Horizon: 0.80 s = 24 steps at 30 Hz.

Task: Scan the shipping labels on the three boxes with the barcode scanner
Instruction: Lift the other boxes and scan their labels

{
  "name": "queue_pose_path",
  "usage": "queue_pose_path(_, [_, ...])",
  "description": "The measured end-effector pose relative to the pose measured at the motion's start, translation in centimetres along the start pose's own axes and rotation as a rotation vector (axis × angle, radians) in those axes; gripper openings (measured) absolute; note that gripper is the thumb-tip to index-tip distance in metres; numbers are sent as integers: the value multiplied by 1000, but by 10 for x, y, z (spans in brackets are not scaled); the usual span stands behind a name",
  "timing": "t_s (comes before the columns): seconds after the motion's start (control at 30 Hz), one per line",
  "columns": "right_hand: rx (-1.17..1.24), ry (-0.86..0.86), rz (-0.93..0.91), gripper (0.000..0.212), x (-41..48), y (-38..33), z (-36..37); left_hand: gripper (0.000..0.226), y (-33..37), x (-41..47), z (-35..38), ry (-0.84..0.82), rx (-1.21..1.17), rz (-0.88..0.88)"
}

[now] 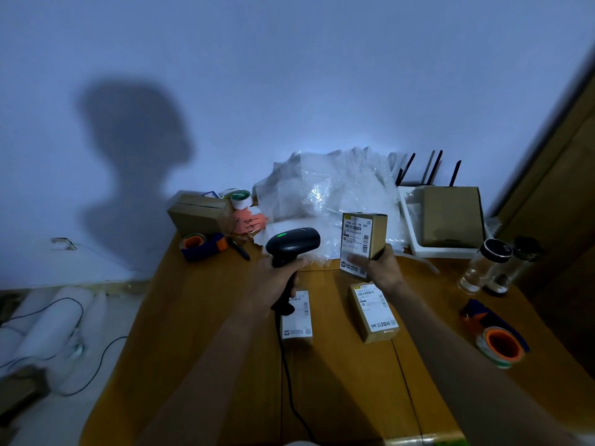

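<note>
While left hand grips scanner, right hand holds box upright.

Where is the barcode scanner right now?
The barcode scanner is in the left hand, raised above the table's middle, just left of the labelled box held up by the right hand.

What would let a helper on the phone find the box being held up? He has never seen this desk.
Start at the wooden table and find the crumpled clear bubble wrap against the wall. In front of it, the right hand holds a small brown cardboard box upright, its white shipping label facing the black barcode scanner. The other two labelled boxes lie flat.
</note>
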State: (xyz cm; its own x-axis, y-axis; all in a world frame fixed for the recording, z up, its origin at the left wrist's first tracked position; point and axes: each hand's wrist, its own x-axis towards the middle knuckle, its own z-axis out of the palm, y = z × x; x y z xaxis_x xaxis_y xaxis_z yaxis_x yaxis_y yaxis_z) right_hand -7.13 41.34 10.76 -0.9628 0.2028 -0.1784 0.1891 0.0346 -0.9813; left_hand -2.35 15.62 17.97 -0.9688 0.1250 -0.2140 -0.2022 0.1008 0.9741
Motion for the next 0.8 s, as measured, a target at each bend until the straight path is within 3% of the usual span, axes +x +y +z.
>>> queue_pose_path(0.23, [-3, -8, -4, 65, -5, 0, 1, 33, -1, -1, 1, 6, -3, -2])
queue_pose_path(0.37, [-1, -34, -1, 51, -10, 1, 4, 33, -4, -1, 1, 28, 4, -31])
queue_pose_path(0.6, [31, -50, 168, 37, -17, 17, 12, 29, -11, -6, -1, 29, -32, -82])
queue_pose_path(0.8, [39, -107, 299, 53, -26, 37, 16, 23, -18, -12, -3, 45, -51, -117])
